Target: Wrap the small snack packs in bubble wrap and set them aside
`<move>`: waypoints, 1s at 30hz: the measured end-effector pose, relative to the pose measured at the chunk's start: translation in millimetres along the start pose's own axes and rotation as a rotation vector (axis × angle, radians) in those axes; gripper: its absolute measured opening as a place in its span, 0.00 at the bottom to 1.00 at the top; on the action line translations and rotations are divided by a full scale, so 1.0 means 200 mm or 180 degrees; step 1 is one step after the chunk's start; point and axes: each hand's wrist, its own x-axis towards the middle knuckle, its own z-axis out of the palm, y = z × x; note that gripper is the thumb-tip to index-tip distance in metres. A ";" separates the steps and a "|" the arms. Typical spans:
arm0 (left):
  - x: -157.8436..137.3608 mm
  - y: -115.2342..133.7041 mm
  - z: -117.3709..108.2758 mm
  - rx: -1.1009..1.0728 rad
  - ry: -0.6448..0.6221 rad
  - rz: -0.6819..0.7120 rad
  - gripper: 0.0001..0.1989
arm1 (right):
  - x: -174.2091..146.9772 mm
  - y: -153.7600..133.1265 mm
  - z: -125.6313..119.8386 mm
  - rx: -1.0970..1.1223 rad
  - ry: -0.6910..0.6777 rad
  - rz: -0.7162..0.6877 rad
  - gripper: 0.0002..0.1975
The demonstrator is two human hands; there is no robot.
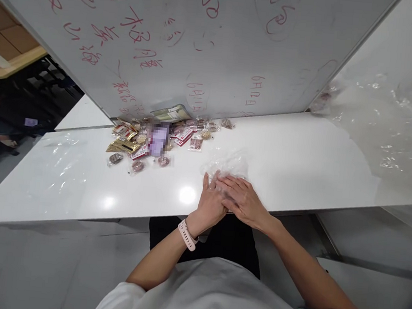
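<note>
A crumpled clear plastic bag (231, 163) lies near the front edge of the white table. My left hand (210, 204) holds its near side, two fingers pointing forward and the rest partly covered. My right hand (247, 203) comes from the other side with its fingers bent over the bag and over part of my left hand. Between the palms there is a small dark patch, and what it is I cannot make out. A pale pink watch band (187, 235) circles my left wrist.
On the white table (293, 158), several small wrapped snacks (138, 166), gold packets (123, 145) and red-and-white boxes (184, 136) cluster to the left. A whiteboard (215, 53) with red writing stands behind them. Clear plastic sheeting (405, 125) covers the right end. Cardboard boxes (11, 34) sit far left.
</note>
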 end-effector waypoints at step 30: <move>0.07 -0.17 -0.20 -0.1514 -0.0043 -0.0121 0.11 | -0.03 0.25 -0.04 0.1076 0.0303 0.0094 0.18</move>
